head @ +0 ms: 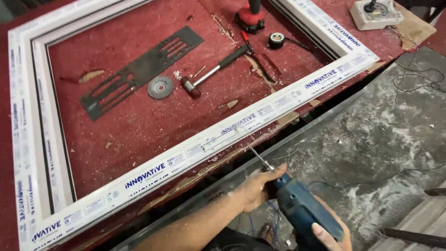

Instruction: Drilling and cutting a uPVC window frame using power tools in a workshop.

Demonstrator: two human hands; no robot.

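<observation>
A blue power drill [304, 211] points up and to the left, its thin bit [254, 153] reaching toward the near rail of a white window frame [195, 148]. My left hand [255, 188] wraps around the drill's front end near the chuck. My right hand [330, 234] grips the rear of the drill body at the bottom of the view. The white frame lies flat on a red worktable [139, 121] strewn with white shavings.
Inside the frame lie a dark slotted metal plate [139, 69], a grinding disc [160, 87], a hammer [211, 72], a red tool [251, 18] and a tape measure [276, 40]. A white box [376, 13] sits at the far right corner. Cables trail over the grey concrete floor [381, 139].
</observation>
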